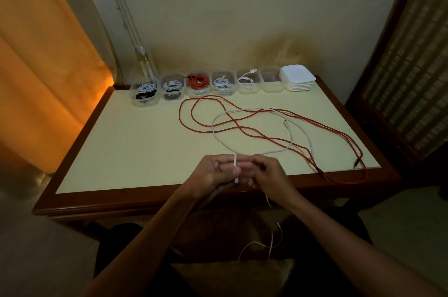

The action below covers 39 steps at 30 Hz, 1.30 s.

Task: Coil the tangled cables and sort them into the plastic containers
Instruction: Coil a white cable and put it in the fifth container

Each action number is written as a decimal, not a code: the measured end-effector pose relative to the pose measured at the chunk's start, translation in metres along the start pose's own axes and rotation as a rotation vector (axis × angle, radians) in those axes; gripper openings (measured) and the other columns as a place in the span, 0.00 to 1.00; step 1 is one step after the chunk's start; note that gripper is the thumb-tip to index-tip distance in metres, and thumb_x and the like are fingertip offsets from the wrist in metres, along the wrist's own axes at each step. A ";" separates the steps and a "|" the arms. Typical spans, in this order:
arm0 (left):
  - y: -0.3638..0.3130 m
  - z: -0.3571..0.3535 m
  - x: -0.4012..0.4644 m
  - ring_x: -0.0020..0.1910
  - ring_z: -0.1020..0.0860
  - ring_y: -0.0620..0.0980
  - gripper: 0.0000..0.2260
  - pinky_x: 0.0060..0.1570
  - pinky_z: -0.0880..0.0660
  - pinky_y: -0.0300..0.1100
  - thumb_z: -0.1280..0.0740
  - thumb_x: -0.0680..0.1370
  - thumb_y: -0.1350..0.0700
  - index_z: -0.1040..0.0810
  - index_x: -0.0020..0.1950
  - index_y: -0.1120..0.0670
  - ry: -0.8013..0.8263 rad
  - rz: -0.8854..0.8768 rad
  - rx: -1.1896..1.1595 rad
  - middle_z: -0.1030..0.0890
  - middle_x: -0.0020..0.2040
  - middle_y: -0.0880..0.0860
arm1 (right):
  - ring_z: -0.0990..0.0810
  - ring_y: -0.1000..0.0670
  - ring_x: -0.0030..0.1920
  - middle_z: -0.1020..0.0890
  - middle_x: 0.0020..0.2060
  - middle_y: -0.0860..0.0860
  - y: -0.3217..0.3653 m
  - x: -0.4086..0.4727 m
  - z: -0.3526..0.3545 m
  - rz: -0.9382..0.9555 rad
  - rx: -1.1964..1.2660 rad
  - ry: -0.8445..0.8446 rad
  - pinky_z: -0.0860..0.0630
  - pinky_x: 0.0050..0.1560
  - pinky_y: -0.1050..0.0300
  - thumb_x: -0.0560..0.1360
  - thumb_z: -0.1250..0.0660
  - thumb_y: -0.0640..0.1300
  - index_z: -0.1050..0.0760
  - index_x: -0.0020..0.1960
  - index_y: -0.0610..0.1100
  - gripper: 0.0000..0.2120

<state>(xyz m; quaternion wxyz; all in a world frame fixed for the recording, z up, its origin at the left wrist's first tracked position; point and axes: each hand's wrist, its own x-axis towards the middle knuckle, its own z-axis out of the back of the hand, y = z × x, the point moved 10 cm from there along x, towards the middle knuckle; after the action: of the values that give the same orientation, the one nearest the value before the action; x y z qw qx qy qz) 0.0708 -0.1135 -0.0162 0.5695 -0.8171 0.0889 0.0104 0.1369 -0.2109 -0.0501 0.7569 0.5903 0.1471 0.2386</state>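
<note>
**Inspector A:** The head view is reading dim overall, with a heavy vignette darkening the corners, worst at 5 and 7 o'clock.

**Inspector B:** Warm light is glowing through the orange curtain (48,73) at 9 o'clock and spilling onto the table (135,151) edge beside it.

**Inspector A:** Straight lines are bowing near the frame edges. The lower foreground is showing soft and murky; fine detail there is smearing.

**Inspector B:** The wall (242,18) is staying evenly lit, no glare.

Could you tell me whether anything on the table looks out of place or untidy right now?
Yes: the red cable sprawls in loose loops, crossing the white cable, and droops over the table's front-right edge. One white plug pokes above its container's rim.
</note>
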 end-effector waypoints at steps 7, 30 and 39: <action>-0.011 0.055 0.003 0.53 0.17 0.51 0.12 0.50 0.20 0.39 0.32 0.75 0.66 0.20 0.56 0.54 -0.410 -0.159 0.027 0.15 0.53 0.55 | 0.17 0.49 0.37 0.16 0.41 0.45 -0.010 -0.051 -0.076 -0.116 -0.079 0.554 0.19 0.44 0.56 0.82 0.38 0.42 0.32 0.72 0.47 0.19; 0.039 0.016 -0.008 0.45 0.17 0.51 0.10 0.47 0.22 0.39 0.37 0.80 0.63 0.21 0.60 0.61 -0.019 0.033 0.479 0.15 0.44 0.54 | 0.18 0.48 0.35 0.16 0.38 0.41 0.035 0.003 0.001 -0.067 0.139 0.003 0.18 0.43 0.51 0.78 0.36 0.31 0.18 0.49 0.38 0.08; 0.036 0.011 -0.005 0.35 0.31 0.43 0.16 0.36 0.34 0.36 0.42 0.79 0.50 0.25 0.54 0.60 -0.083 -0.029 0.364 0.28 0.35 0.46 | 0.22 0.51 0.34 0.17 0.38 0.42 0.025 0.010 0.008 -0.065 0.113 -0.069 0.21 0.40 0.55 0.78 0.36 0.33 0.18 0.50 0.39 0.08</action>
<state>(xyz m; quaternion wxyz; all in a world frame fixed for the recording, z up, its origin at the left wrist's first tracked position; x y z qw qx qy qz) 0.0606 -0.1146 -0.0532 0.7114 -0.7005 0.0540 0.0194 0.1444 -0.2079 -0.0230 0.7342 0.6350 0.1534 0.1847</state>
